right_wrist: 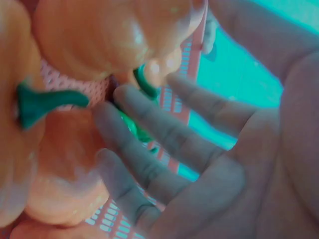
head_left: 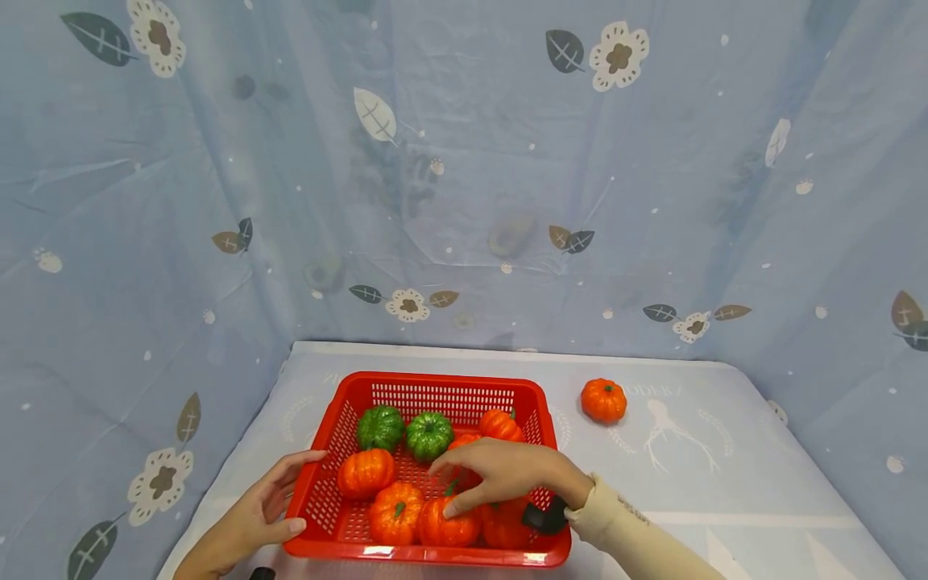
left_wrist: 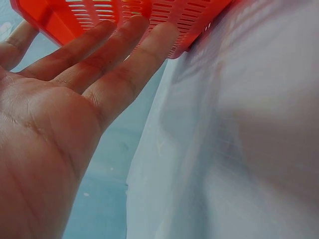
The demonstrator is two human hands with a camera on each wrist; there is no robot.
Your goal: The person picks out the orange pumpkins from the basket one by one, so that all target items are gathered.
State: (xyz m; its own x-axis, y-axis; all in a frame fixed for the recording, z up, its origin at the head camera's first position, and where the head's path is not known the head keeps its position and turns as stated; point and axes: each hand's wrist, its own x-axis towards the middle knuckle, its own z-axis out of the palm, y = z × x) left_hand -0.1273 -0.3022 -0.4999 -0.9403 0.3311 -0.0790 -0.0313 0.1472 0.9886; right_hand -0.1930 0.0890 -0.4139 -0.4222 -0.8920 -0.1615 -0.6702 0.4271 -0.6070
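A red plastic basket (head_left: 406, 553) holds several small orange toy pumpkins (head_left: 366, 474) and two green ones, a darker one (head_left: 380, 428) and a lighter one (head_left: 429, 437). At the basket's left side is my left hand (head_left: 250, 515); in the left wrist view its nearly straight fingers (left_wrist: 134, 64) lie against or close to the slotted outer wall. Over the front right of the basket reaches my right hand (head_left: 500, 471), fingers spread and slightly bent above the orange pumpkins. The right wrist view shows its fingers (right_wrist: 172, 132) near a green stem (right_wrist: 50, 104), gripping nothing. Some pumpkins are hidden beneath this hand.
One orange pumpkin (head_left: 603, 401) sits on the table (head_left: 696, 475) right of the basket. Blue patterned cloth (head_left: 464, 177) hangs behind and on both sides of the table. A black device (head_left: 545, 515) is strapped at the right wrist.
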